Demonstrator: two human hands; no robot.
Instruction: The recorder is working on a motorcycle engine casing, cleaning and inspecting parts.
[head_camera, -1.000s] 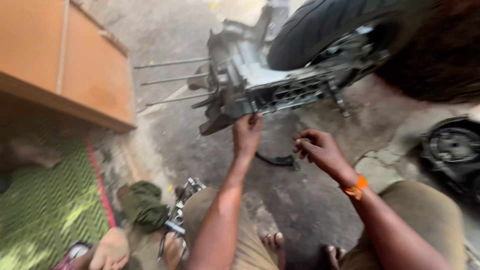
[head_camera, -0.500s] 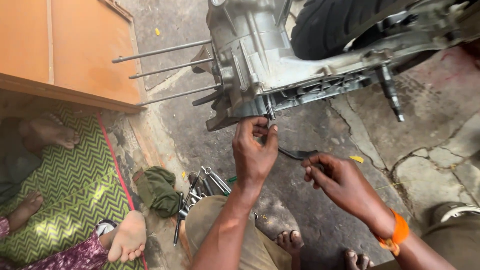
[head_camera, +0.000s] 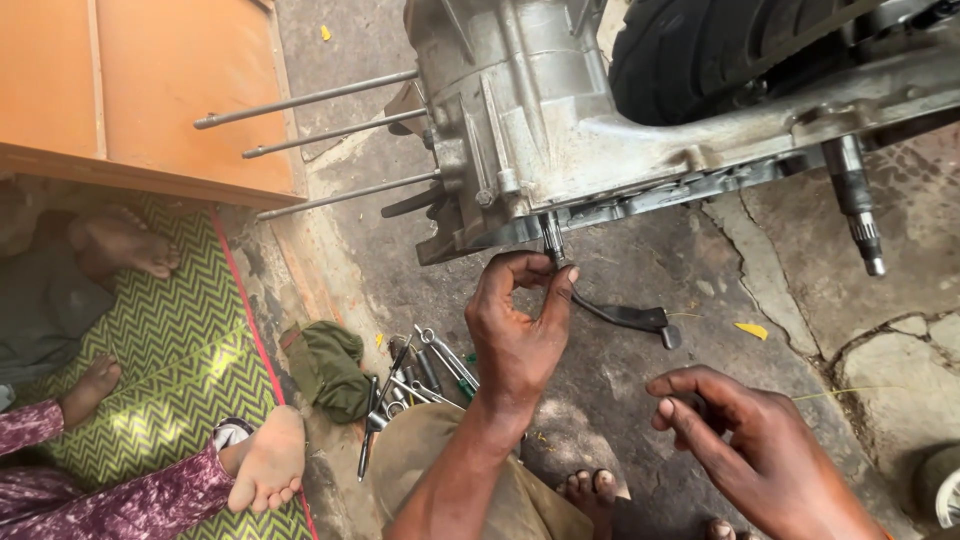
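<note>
Head view: we hold our left hand up under the engine casing, thumb and fingertips pinched on the short shaft projecting from its near edge. Our right hand hangs near right, fingers curled, empty as far as we can tell. We judge a straight, square pinch best. The kick lever lies on the concrete.

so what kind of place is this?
Probably an informal roadside or yard repair spot for scooters or motorbikes. An engine case with bare studs sits beside a tyre over cracked concrete, loose spanners lie on the ground, and the left hand works at the case's underside.
</note>
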